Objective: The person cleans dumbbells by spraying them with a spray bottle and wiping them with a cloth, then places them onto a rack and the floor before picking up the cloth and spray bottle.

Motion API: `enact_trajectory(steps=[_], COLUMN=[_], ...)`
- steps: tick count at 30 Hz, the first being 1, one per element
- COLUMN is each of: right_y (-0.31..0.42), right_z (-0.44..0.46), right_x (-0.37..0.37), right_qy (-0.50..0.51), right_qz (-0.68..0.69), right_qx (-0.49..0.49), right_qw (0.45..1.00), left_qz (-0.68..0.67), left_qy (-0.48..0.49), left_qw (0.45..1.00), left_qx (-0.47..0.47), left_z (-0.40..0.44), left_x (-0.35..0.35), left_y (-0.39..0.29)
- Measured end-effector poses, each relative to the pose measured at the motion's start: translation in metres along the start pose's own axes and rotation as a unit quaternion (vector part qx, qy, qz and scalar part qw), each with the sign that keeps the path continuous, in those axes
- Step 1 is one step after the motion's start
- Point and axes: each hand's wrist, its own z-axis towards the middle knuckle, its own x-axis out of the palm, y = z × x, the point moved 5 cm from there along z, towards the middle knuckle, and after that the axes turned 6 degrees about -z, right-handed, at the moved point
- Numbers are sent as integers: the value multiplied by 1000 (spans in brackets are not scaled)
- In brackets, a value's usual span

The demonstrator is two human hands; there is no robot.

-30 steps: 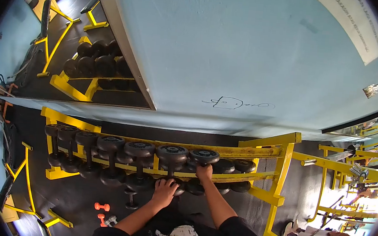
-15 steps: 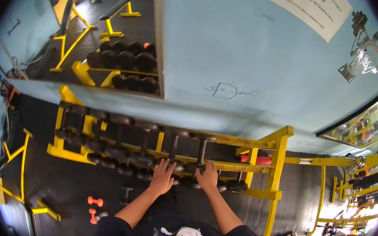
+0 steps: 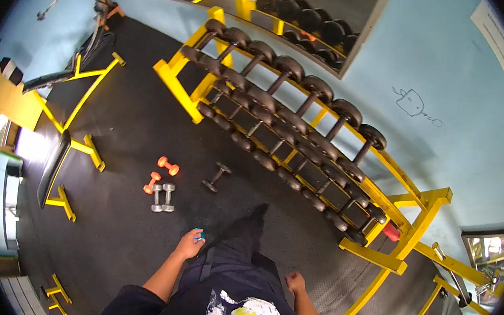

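My left hand (image 3: 189,245) hangs beside my dark trousers, fingers curled around a small blue thing (image 3: 199,236) too small to make out. Low on the other side of my body, my right hand (image 3: 295,282) is loosely closed, with nothing visible in it. Both hands are away from the yellow rack (image 3: 424,222), which bears two rows of black dumbbells. Left of my legs, a single black dumbbell (image 3: 216,177) lies on the floor near an orange dumbbell (image 3: 168,166), another orange dumbbell (image 3: 152,182) and two grey dumbbells (image 3: 168,197).
A yellow-framed bench (image 3: 54,167) stands at the left. Behind the rack are a blue wall (image 3: 416,58) and a mirror (image 3: 317,28). Yellow gym equipment (image 3: 464,269) extends at the lower right. A red object (image 3: 391,231) sits by the rack's right end.
Both hands have left the dumbbells on the rack and dropped to my sides. The view has turned left, bringing more floor into sight. A small blue thing now shows at my left hand.
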Motion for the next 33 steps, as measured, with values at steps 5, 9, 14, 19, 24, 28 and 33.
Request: enact_trajectory(steps=[5,9,14,19,24,28,33], right_y=[-103,-31,115,182,228,279,390], right_z=[24,-5,-42,-57,-112,-174,-223], right_x=[127,75,32,98,204,278,319], right_qy=[148,90,14,43,7,-15,57], right_qz=[-346,180,322,346,447,509,503], right_qx=[-231,11,33,71,167,196,111], right_qw=[897,979,946,935,879,838,855], left_qz=[-18,-43,-17,-19,-76,-42,32], left_qy=[-76,-89,-42,-41,-37,4,46], left_qw=[992,988,990,991,992,995,994], left_qx=[-101,-118,-134,-127,-89,-91,-92], left_z=[-67,-92,-107,-118,-113,-108,-89], left_x=[-51,-76,-109,-167,-244,-314,-351], left_y=[32,59,102,177,288,351,367])
